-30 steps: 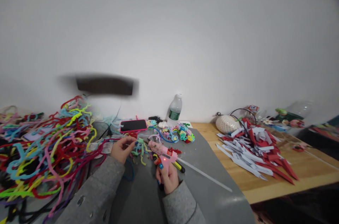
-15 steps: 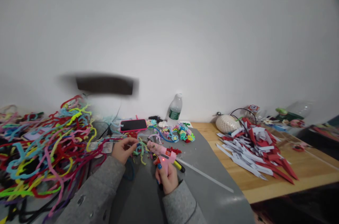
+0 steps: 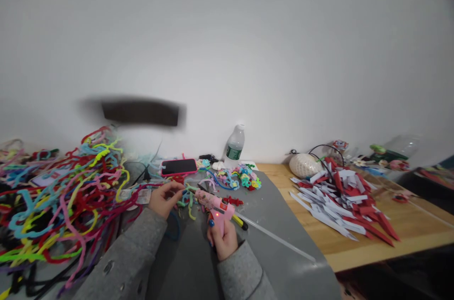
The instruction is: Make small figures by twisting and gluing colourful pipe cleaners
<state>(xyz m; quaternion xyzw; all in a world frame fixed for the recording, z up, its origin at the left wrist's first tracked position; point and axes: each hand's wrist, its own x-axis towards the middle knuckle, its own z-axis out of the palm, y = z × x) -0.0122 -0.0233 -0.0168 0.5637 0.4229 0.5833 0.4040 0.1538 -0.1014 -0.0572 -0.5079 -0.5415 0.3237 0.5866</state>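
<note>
My right hand is wrapped around the handle of a pink hot glue gun, whose small red light glows. A long clear glue stick sticks out of its back end toward the lower right. The nozzle points left at the fingertips of my left hand. That hand is closed in a pinch; what sits between its fingers is too small to make out. Short green pipe cleaner pieces lie just beyond and below the fingertips. A yellow and black cutter-like tool lies under the glue gun.
A tangled heap of coloured pipe cleaners covers the left. Behind my hands are a phone, a water bottle and small pipe cleaner flowers. Red and white paper strips and a white netted ball lie at right.
The glue gun has shifted very slightly left, its nozzle closer to my left fingertips. The glue stick's end has moved a little right and down. My left hand has barely moved.
</note>
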